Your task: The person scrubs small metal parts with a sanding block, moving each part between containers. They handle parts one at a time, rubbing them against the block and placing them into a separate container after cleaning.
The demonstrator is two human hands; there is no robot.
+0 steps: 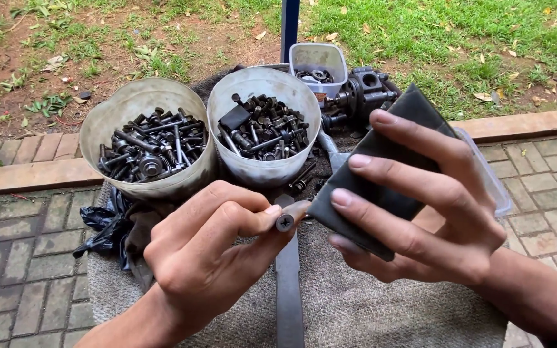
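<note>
Two hands fill the middle of my view. I see the left hand [204, 248] clenched around a dark bolt [289, 216], its cross-slotted head pointing toward me. Just beside it, the right hand [420, 206] grasps a dark folded sheet [381, 171], fingers spread over its face, with the sheet's corner touching the bolt's shaft. Beyond the hands, two pale tubs stand side by side on a grey cloth [369, 316]: the left tub [146, 138] and the right tub [262, 122] each hold dark bolts and nuts. Behind them sits a small clear container [318, 61], with grass beyond.
</note>
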